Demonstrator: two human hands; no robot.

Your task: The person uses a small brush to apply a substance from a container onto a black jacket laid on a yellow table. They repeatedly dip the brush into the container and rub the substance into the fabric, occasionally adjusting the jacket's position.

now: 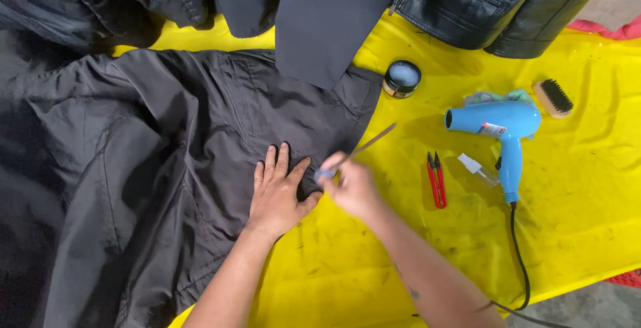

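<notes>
Left hand (277,194) presses flat on a dark jacket (167,154), keeping it taut, while right hand (354,188) pinches a thin brush (364,147) low for control.

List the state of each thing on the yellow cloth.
Jacket: spread flat.
Left hand: pressed flat on jacket.
Right hand: gripping thin brush.
Jar: lid off.
Hairdryer: lying unused, cord attached.
Snips: lying closed.
Bristle brush: lying on its side.

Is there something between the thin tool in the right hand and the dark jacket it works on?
Nothing visible. The right hand holds the thin brush just over the dark jacket edge, and the left hand lies flat on the cloth beside it, not across its path.
</notes>
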